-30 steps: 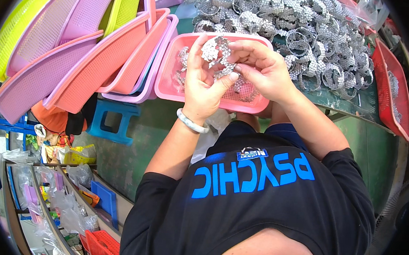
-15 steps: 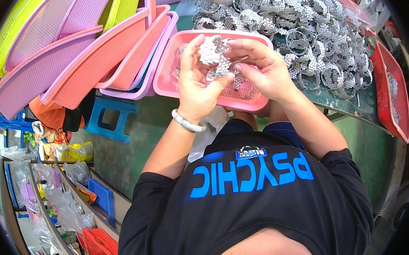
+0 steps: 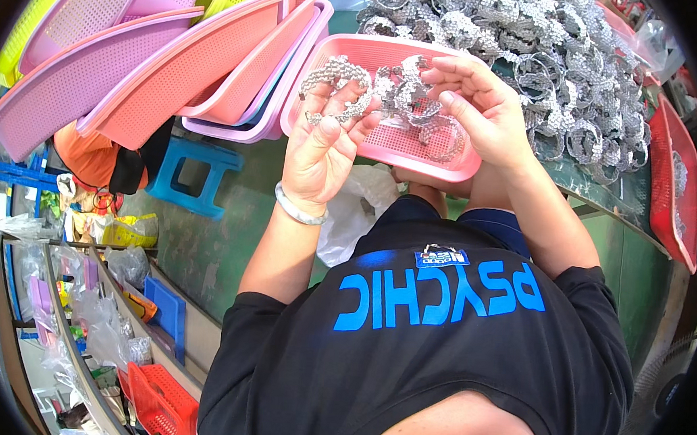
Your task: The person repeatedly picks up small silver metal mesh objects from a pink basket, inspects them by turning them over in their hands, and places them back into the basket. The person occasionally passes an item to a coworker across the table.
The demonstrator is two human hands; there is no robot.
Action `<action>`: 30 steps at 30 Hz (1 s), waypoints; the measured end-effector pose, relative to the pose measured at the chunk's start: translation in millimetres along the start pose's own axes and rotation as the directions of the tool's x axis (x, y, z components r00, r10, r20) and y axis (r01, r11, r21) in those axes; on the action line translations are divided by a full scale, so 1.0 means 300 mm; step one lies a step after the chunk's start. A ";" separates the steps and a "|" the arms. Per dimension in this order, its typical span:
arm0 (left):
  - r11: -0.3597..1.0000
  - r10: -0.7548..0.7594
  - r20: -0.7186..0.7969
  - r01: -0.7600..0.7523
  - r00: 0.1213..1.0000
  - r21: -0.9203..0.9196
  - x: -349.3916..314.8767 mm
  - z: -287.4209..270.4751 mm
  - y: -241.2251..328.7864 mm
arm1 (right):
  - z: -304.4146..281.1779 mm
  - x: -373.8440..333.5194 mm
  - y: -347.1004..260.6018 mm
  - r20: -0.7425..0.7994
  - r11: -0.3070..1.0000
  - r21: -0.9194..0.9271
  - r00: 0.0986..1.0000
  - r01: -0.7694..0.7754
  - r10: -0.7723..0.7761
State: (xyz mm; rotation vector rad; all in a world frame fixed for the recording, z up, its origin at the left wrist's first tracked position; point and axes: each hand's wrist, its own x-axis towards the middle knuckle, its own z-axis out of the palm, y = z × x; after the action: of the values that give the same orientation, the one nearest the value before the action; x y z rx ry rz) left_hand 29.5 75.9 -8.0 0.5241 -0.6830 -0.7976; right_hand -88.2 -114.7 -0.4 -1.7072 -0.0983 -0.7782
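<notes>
My left hand (image 3: 320,155) holds up a silver, scaly-textured ring-shaped band (image 3: 339,70), its fingers passing through the loop and the thumb against its lower edge. More silver bands (image 3: 410,92) lie in the pink perforated basket (image 3: 385,157) to the right of it. Over the basket's right side is my right hand (image 3: 485,110), its thumb and fingers apart and the fingertips close to those bands. No band shows in its grasp. A pale bangle (image 3: 299,208) circles my left wrist.
A large heap of similar silver bands (image 3: 529,60) covers the green table (image 3: 621,192). At the right edge stands a red basket (image 3: 674,184) with more pieces. Stacked pink, purple and yellow baskets (image 3: 186,61) fill the left, above a blue stool (image 3: 194,174).
My left hand has moved lower and turned, and a single ring-shaped band now shows apart on it. My right hand has shifted right, away from the left. The whole view has shifted slightly.
</notes>
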 end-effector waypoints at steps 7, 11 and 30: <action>0.991 -0.051 -0.022 0.048 0.998 -0.128 0.009 -0.006 -0.020 | 0.006 0.002 -0.015 0.003 0.998 -0.046 0.999 0.033 -0.033; 0.967 0.041 -0.139 -0.005 0.989 0.254 0.038 0.060 -0.020 | 0.014 0.009 -0.017 0.048 0.997 -0.014 0.996 0.078 -0.077; 0.270 0.388 0.093 -0.210 0.917 0.940 0.086 0.116 -0.058 | 0.002 0.008 -0.034 0.211 0.974 0.184 0.973 -0.134 0.094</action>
State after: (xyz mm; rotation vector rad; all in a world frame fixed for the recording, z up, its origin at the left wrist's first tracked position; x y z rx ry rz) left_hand 9.2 39.4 13.1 1.4812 -1.0456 0.1443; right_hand -90.7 -111.7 9.3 -1.5827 -0.2074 -0.4913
